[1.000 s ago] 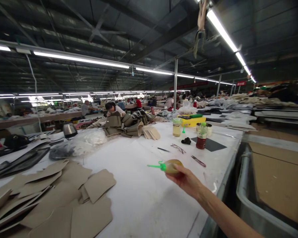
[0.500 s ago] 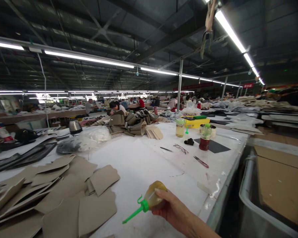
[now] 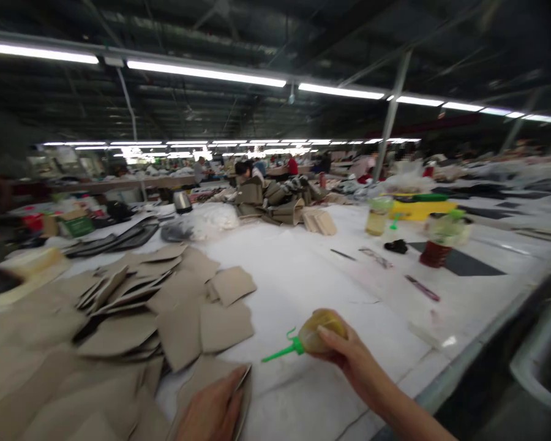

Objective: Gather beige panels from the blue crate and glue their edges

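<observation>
A small squeeze bottle (image 3: 322, 331) of yellowish liquid sits in the right hand (image 3: 349, 361), above the near part of the white table (image 3: 298, 275). Its green nozzle (image 3: 278, 353) points left and slightly down — likely aimed toward the tan piece (image 3: 220, 383) under the left hand (image 3: 211, 411). That hand lies on the piece's near edge, fingers curled over it, seemingly pinning it flat. The right forearm reaches in from the lower right. Left of both — a loose heap of tan pieces (image 3: 119, 312).

Garment factory floor — long cutting tables (image 3: 303, 275), stacked fabric pieces (image 3: 133, 306), strip lights (image 3: 206, 72)
</observation>
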A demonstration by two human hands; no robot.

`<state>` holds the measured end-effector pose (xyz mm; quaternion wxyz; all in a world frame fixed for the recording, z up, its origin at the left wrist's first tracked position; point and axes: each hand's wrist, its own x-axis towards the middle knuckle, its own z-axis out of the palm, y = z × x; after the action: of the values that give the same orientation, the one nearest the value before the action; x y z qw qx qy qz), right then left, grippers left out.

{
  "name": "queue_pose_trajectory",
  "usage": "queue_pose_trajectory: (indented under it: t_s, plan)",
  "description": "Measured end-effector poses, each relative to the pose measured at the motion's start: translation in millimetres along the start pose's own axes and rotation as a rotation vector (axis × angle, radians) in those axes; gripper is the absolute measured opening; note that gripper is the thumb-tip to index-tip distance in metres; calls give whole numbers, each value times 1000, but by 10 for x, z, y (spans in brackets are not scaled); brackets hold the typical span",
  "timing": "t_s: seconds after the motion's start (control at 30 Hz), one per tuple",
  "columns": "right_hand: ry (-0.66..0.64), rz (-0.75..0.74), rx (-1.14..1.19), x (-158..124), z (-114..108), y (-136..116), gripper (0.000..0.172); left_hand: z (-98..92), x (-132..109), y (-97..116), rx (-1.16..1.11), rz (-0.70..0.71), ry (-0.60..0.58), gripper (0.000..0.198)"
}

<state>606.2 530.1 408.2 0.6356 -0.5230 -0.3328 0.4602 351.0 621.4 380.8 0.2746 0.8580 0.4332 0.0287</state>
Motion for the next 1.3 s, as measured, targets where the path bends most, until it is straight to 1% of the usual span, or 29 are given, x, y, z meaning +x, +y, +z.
queue_pose_trajectory:
  t_s: [0.03, 0.1, 0.2, 0.27, 0.43, 0.57, 0.73, 0.93, 1.07, 1.17, 1.3]
  plan:
    - [21, -29, -51, 9, 9, 14, 60, 4, -20, 4, -33, 17, 44, 46]
    - [71, -80, -209, 58, 17, 46, 62, -3, -43, 10, -68, 28, 77, 46]
    - [61, -154, -442, 120, 51, 67, 62, -38, -66, 19, -84, 24, 93, 47]
    - [47, -203, -556, 118, 109, 50, 62, -57, -89, 28, -83, 23, 93, 47]
    - [25, -331, -734, 58, 287, 4, 62, -63, -100, 16, -92, 45, 99, 45]
    - [18, -399, -853, 26, 306, 45, 57, -61, -78, -10, -109, 51, 109, 44]
    - [-33, -504, -940, 38, 274, 89, 55, -69, -91, 0, -102, 21, 86, 43]
    - [-49, -598, -1014, 49, 345, 79, 52, -77, -112, 42, -99, -23, 62, 43]
    - [-84, -669, -1024, 18, 368, 89, 48, -80, -113, 61, -83, -18, 64, 42]
    - [-115, -688, -1028, 13, 366, 103, 47, -82, -112, 67, -66, -21, 57, 40]
    - [-90, -683, -1020, 30, 346, 128, 45, -69, -113, 63, -52, -15, 59, 41]
